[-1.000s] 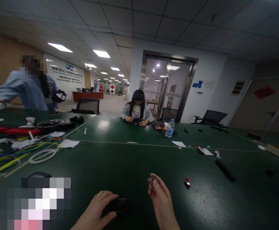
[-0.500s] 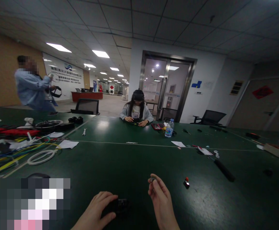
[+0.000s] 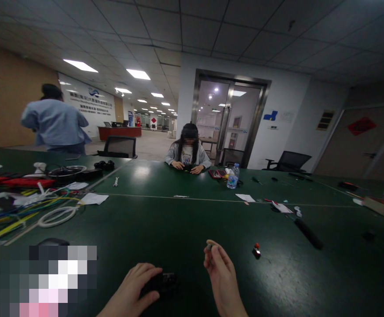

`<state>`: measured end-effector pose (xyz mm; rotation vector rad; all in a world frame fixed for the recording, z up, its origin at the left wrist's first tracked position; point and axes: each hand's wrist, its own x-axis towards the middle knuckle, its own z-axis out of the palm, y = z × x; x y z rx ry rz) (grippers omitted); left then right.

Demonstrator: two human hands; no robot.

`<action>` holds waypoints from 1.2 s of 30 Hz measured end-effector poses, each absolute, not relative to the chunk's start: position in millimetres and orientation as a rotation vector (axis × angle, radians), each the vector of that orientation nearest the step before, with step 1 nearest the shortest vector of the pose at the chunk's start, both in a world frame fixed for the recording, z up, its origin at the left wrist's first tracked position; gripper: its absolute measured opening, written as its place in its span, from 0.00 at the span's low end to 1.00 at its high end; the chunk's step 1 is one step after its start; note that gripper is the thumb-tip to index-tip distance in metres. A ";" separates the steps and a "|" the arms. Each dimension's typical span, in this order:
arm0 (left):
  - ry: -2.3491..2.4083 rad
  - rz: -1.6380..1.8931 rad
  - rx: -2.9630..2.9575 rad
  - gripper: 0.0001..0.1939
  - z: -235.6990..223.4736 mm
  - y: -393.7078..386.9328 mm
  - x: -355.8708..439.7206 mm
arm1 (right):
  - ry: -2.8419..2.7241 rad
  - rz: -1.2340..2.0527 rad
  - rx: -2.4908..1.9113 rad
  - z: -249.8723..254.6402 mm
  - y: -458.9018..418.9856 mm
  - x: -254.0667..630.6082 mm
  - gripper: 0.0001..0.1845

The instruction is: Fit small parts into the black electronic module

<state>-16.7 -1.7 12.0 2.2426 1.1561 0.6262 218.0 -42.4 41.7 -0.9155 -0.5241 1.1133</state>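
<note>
My left hand [image 3: 135, 288] lies at the bottom edge with its fingers curled over a small black part [image 3: 163, 281] that rests on the green table [image 3: 165, 220]. My right hand [image 3: 221, 275] is raised just right of it, fingertips pinched on a tiny grey piece [image 3: 209, 245]. A small red and black part [image 3: 257, 250] sits on the table a short way right of that hand.
Coloured wires, a white ring [image 3: 57, 215] and red tools clutter the left. A black cylinder [image 3: 309, 234], papers and a water bottle [image 3: 233, 176] lie farther off. A seated person [image 3: 188, 152] works across the table. Another person [image 3: 55, 123] stands at far left.
Both my hands have stayed nearly still. The standing person at far left has turned away and moved slightly right.
</note>
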 end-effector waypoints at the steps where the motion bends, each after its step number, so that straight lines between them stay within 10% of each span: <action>1: 1.153 0.628 2.241 0.19 11.9 -1.4 -16.7 | -0.523 1.111 -0.917 41.0 -42.2 218.2 0.20; 36: 1.118 0.650 2.223 0.22 14.0 -3.8 -16.2 | -1.443 1.003 -1.417 46.0 -51.0 189.7 0.11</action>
